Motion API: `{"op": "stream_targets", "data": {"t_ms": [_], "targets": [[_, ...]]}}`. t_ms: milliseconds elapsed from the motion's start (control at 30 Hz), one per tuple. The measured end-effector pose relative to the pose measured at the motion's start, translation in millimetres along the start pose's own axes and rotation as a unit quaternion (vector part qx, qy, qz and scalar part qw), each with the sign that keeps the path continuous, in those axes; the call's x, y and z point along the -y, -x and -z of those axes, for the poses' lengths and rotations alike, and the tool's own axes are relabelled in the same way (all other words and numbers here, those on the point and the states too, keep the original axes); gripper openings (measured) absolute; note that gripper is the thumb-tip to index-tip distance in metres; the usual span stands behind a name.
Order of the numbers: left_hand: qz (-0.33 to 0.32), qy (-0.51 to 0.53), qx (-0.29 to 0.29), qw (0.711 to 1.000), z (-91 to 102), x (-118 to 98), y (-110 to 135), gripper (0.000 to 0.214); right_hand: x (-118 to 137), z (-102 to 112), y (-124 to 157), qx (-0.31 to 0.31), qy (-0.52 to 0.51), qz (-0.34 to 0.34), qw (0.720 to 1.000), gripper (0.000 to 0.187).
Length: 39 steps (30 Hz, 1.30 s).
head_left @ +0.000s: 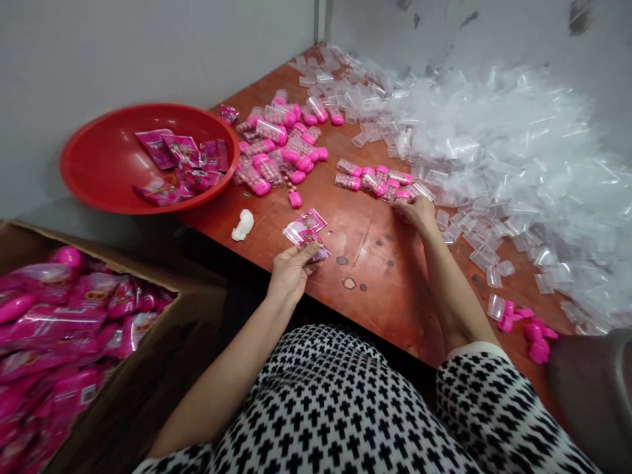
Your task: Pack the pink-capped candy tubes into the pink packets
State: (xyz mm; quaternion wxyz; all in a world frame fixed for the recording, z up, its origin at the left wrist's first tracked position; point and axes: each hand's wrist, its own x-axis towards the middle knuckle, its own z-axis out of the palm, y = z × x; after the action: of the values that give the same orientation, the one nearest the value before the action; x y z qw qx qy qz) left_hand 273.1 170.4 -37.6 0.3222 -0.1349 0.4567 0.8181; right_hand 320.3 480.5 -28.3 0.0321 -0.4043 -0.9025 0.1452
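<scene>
My left hand (292, 271) pinches the corner of a printed pink sachet (318, 247) at the table's near edge. Another pink sachet (311, 220) lies just beyond it, partly overlapped. Farther right, my right hand (419, 212) has its fingers closed at a clear tube with a pink cap (403, 195); the fingertips are partly hidden. That tube belongs to a small cluster of pink-capped tubes (368, 179), several with small pink balls inside. Left of the cluster lies a larger heap of similar filled tubes (269, 168).
A red bowl (99, 164) with pink sachets stands at the left. Below it, a cardboard box (192, 289) holds pink packs. Empty clear tubes (494, 131) pile up along the right. A white crumpled piece (242, 225), pink plastic parts (538, 336) and a grey bucket (587, 375) are nearby.
</scene>
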Motion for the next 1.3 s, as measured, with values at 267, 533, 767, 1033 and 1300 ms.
{"op": "stream_targets", "data": {"t_ms": [267,533,767,1033,1300], "targets": [[0.039,0.101,-0.013,0.994,2.7,-4,4,0.010,8,4,60,0.061,0.052,0.061,0.995,0.040],[0.029,0.143,-0.027,0.989,11.3,-4,10,0.006,22,-4,87,0.005,0.160,0.149,0.976,0.035],[0.032,0.181,-0.034,0.982,15.9,0,13,0.019,66,-14,152,0.132,-0.322,0.117,0.930,0.028],[0.018,0.186,0.007,0.982,8.8,6,18,0.022,111,-38,217,0.209,-0.522,0.084,0.823,0.030],[-0.011,0.099,0.063,0.993,5.9,2,24,0.036,111,-45,213,0.222,-0.554,0.077,0.799,0.031]]}}
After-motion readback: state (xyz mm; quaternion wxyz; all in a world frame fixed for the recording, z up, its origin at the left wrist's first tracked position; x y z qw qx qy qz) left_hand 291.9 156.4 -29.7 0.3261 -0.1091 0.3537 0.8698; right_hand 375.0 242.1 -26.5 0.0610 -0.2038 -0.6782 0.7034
